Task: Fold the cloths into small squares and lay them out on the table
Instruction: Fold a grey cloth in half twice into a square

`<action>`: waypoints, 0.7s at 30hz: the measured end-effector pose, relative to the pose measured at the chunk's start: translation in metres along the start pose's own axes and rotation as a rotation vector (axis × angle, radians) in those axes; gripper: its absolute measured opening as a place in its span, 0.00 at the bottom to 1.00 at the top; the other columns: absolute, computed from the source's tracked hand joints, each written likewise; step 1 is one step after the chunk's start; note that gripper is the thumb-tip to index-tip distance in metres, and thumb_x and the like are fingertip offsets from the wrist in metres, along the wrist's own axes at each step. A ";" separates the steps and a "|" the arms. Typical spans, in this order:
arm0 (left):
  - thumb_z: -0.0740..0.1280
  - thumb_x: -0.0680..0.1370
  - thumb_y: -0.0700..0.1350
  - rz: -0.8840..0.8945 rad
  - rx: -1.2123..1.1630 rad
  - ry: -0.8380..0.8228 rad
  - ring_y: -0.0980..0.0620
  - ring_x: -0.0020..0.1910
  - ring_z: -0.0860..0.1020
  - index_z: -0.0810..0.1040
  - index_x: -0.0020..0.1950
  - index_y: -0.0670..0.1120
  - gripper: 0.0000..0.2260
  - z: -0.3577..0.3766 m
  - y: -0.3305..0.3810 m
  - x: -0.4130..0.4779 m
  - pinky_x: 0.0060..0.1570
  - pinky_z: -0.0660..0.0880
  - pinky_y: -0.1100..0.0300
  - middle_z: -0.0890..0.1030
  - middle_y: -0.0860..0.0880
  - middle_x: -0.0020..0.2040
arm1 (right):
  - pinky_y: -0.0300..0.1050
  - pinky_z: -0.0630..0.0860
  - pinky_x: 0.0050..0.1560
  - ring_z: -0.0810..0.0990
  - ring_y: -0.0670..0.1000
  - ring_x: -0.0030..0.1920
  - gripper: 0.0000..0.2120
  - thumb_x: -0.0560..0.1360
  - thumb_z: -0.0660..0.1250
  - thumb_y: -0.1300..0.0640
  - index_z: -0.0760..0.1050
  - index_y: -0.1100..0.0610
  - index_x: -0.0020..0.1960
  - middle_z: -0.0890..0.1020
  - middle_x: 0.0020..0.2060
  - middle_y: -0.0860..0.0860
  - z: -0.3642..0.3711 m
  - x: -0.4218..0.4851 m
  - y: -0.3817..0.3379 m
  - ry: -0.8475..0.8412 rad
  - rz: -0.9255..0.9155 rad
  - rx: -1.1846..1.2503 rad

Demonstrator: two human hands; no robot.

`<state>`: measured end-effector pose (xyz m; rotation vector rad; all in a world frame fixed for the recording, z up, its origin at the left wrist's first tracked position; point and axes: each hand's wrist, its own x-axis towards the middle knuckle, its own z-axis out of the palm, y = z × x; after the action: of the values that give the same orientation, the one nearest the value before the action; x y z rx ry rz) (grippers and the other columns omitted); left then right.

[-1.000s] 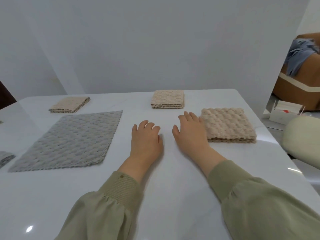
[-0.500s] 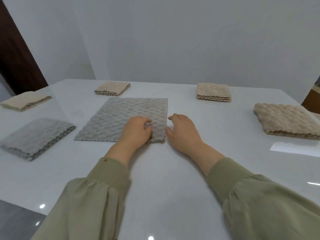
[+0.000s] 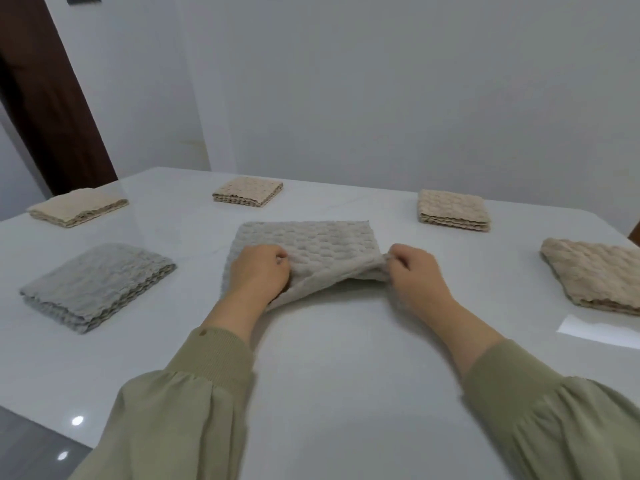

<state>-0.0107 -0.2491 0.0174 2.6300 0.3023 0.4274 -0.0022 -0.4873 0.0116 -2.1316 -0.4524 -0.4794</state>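
Observation:
A grey textured cloth (image 3: 311,242) lies spread on the white table (image 3: 346,358) in front of me. My left hand (image 3: 258,273) pinches its near left corner and my right hand (image 3: 415,271) pinches its near right corner. The near edge is lifted off the table and carried toward the far edge. A folded grey cloth (image 3: 97,284) sits at the left. Folded beige cloths lie at the far left (image 3: 78,206), the far middle (image 3: 247,191), the far right (image 3: 452,210) and the right edge (image 3: 595,275).
A white wall rises behind the table. A dark brown door frame (image 3: 45,98) stands at the left. A bright reflection (image 3: 599,330) lies on the tabletop at the right. The table's near left edge (image 3: 45,424) drops to a grey floor.
The view swung left. Both hands went from lying flat on the table to the grey cloth, gripped its near corners and lifted the near edge forward.

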 end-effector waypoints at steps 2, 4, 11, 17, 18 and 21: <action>0.58 0.78 0.46 -0.023 0.030 -0.011 0.45 0.59 0.75 0.79 0.60 0.50 0.14 -0.001 -0.005 0.001 0.58 0.73 0.53 0.79 0.47 0.60 | 0.37 0.59 0.28 0.62 0.42 0.25 0.11 0.65 0.55 0.57 0.60 0.52 0.25 0.65 0.20 0.45 -0.016 0.004 0.005 0.155 0.126 0.221; 0.59 0.79 0.47 0.028 0.016 -0.064 0.45 0.62 0.73 0.77 0.63 0.50 0.15 0.002 -0.004 0.000 0.60 0.72 0.52 0.77 0.47 0.63 | 0.40 0.69 0.33 0.71 0.47 0.28 0.17 0.68 0.55 0.54 0.68 0.54 0.21 0.75 0.21 0.48 -0.025 0.008 0.010 0.242 0.249 0.465; 0.62 0.78 0.50 0.153 0.059 -0.144 0.48 0.63 0.71 0.77 0.63 0.53 0.14 0.008 0.000 -0.002 0.59 0.72 0.51 0.78 0.51 0.61 | 0.45 0.74 0.43 0.79 0.51 0.37 0.21 0.79 0.56 0.49 0.79 0.62 0.41 0.83 0.37 0.52 -0.025 0.013 0.011 -0.168 0.266 -0.022; 0.64 0.78 0.47 0.185 -0.184 -0.184 0.52 0.44 0.79 0.84 0.46 0.48 0.09 -0.004 0.017 -0.014 0.44 0.76 0.57 0.83 0.53 0.45 | 0.41 0.74 0.36 0.78 0.52 0.27 0.22 0.76 0.59 0.49 0.76 0.61 0.30 0.81 0.26 0.51 -0.055 0.025 -0.020 -0.494 0.267 -0.557; 0.63 0.78 0.45 0.181 -0.282 -0.188 0.52 0.41 0.80 0.84 0.45 0.48 0.09 -0.005 0.018 -0.016 0.42 0.77 0.58 0.83 0.53 0.43 | 0.40 0.76 0.37 0.81 0.52 0.28 0.21 0.76 0.59 0.49 0.79 0.62 0.34 0.82 0.26 0.52 -0.060 0.024 -0.022 -0.581 0.316 -0.581; 0.63 0.78 0.40 0.129 -0.518 -0.106 0.51 0.38 0.82 0.82 0.46 0.50 0.10 -0.006 0.017 -0.016 0.40 0.81 0.55 0.83 0.52 0.40 | 0.41 0.76 0.38 0.78 0.53 0.28 0.19 0.76 0.60 0.52 0.77 0.62 0.33 0.80 0.26 0.53 -0.060 0.027 -0.014 -0.452 0.291 -0.610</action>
<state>-0.0249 -0.2661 0.0266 2.1576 -0.0165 0.3496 0.0042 -0.5250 0.0664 -2.8561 -0.2461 0.0564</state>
